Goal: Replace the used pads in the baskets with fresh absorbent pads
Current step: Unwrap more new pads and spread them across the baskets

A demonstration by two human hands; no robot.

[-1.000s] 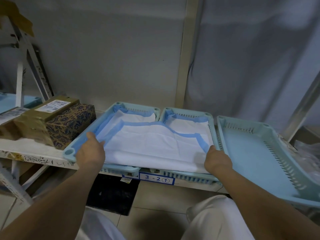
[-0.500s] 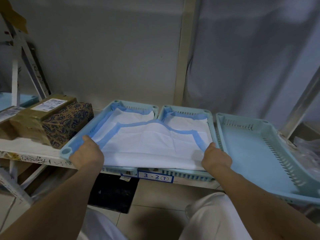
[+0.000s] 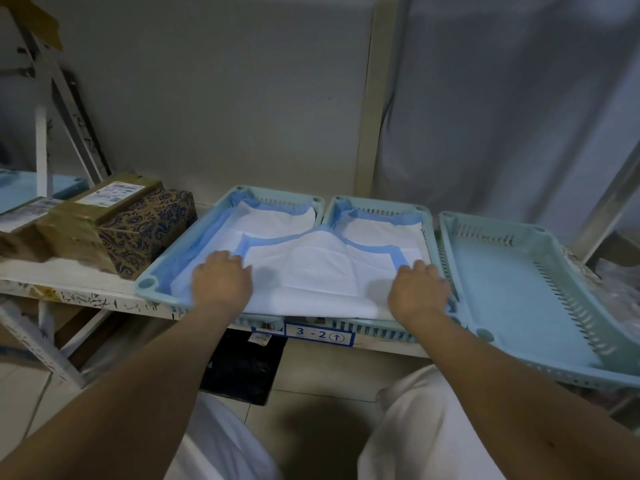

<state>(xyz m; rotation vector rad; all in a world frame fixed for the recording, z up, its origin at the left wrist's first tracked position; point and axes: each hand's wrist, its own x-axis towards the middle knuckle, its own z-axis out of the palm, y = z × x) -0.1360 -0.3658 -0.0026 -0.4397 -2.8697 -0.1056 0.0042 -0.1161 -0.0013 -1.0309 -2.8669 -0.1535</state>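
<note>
Three light-blue baskets stand side by side on a white shelf. The left basket [image 3: 149,284] and the middle basket [image 3: 381,202] each hold a white pad with a blue border. Another white pad [image 3: 318,268] lies across both of them, humped up in its middle. My left hand [image 3: 221,278] rests palm down on this pad's left side. At the pad's right side my right hand [image 3: 417,289] lies flat in the same way. The right basket [image 3: 519,271] holds no pad and tilts over the shelf's front edge.
A patterned box [image 3: 145,226] and taped brown parcels [image 3: 86,216] sit on the shelf left of the baskets. A label reading 3-2 [image 3: 318,336] is on the shelf's front edge. A dark mat [image 3: 242,368] lies on the floor below. A grey curtain [image 3: 502,98] hangs behind.
Both hands have let go of the top pad's outer edges and moved inward onto its upper face. The pad's middle now bulges up.
</note>
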